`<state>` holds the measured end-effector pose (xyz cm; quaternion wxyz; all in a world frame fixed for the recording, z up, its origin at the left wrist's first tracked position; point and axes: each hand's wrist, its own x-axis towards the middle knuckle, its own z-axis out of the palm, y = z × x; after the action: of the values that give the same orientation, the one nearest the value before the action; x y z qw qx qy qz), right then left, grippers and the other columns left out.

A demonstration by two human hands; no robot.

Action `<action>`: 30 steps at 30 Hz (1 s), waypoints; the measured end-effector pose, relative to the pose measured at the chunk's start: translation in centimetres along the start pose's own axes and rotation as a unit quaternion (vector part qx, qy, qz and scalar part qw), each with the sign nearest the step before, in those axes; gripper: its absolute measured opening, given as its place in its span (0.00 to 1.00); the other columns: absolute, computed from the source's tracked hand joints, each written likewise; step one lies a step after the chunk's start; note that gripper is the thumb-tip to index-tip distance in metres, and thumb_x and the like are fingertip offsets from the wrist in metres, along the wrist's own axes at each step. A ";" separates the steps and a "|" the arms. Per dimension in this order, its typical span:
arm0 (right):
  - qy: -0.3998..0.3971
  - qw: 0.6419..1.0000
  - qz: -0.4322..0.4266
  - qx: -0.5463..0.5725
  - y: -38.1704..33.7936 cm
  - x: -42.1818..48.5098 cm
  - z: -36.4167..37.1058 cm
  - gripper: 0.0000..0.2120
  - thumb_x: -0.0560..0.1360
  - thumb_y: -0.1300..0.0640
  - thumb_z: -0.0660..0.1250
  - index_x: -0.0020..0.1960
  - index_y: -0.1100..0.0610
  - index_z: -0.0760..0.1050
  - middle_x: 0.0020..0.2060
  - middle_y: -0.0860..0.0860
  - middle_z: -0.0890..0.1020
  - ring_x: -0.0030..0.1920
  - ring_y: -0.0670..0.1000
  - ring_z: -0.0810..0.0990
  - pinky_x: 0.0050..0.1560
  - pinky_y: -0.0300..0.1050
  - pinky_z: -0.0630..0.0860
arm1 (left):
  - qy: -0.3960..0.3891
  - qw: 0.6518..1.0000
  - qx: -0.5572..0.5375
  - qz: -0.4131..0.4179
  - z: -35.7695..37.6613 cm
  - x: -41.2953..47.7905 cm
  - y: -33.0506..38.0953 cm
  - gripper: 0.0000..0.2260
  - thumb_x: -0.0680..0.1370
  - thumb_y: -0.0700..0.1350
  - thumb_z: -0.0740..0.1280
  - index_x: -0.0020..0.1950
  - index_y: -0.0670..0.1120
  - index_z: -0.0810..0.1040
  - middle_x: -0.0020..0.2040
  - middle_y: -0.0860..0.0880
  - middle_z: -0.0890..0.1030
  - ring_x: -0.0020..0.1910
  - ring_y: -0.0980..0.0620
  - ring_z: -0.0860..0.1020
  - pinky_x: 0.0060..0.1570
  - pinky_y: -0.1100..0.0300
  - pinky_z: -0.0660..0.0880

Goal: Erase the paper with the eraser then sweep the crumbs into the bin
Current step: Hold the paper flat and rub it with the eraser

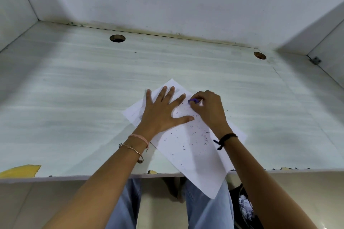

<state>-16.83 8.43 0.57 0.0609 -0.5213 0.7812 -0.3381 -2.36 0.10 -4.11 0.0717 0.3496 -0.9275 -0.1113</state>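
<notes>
A white sheet of paper (188, 147) lies askew on the desk, its near corner hanging over the front edge. Dark eraser crumbs (193, 134) are scattered over its middle. My left hand (162, 111) presses flat on the paper's far left part, fingers spread. My right hand (208, 109) pinches a small purple eraser (193, 100) against the paper near its far right edge. A black bin (243, 208) with crumpled white scraps inside stands on the floor below the desk, right of my legs.
The pale wood-grain desk (74, 98) is boxed in by white walls at the back and both sides. Two round cable holes (117, 38) (259, 55) sit near the back. The front edge is chipped, showing yellow patches (20, 171).
</notes>
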 end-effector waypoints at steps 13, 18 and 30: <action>-0.087 0.994 -0.027 -0.059 -1.7 -0.3 -0.4 0.03 0.70 0.61 0.71 0.43 0.59 0.83 0.38 0.54 0.81 0.39 0.50 0.76 0.36 0.30 0.66 | 0.013 1.000 0.023 0.007 0.5 0.3 -0.1 0.44 0.64 0.80 0.37 0.78 0.65 0.45 0.81 0.50 0.43 0.79 0.49 0.41 0.70 0.30 0.38; -0.035 0.994 0.015 -0.098 -1.1 1.1 -1.2 0.04 0.70 0.61 0.69 0.42 0.60 0.83 0.38 0.54 0.82 0.41 0.53 0.79 0.42 0.44 0.74 | 0.007 1.000 0.010 0.000 0.1 0.1 0.0 0.42 0.67 0.79 0.41 0.78 0.65 0.46 0.81 0.51 0.43 0.79 0.50 0.41 0.70 0.31 0.36; -0.125 0.989 -0.023 -0.078 -2.8 0.5 -0.9 0.03 0.70 0.61 0.70 0.41 0.57 0.83 0.31 0.41 0.76 0.35 0.44 0.74 0.38 0.33 0.69 | 0.015 1.000 0.025 0.007 0.5 0.2 0.0 0.42 0.67 0.80 0.40 0.78 0.64 0.46 0.81 0.50 0.44 0.79 0.48 0.41 0.70 0.30 0.38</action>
<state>-15.30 7.80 3.08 0.1095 -0.5804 0.7791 -0.2099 -2.61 0.01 -4.58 0.0772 0.3465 -0.9312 -0.0824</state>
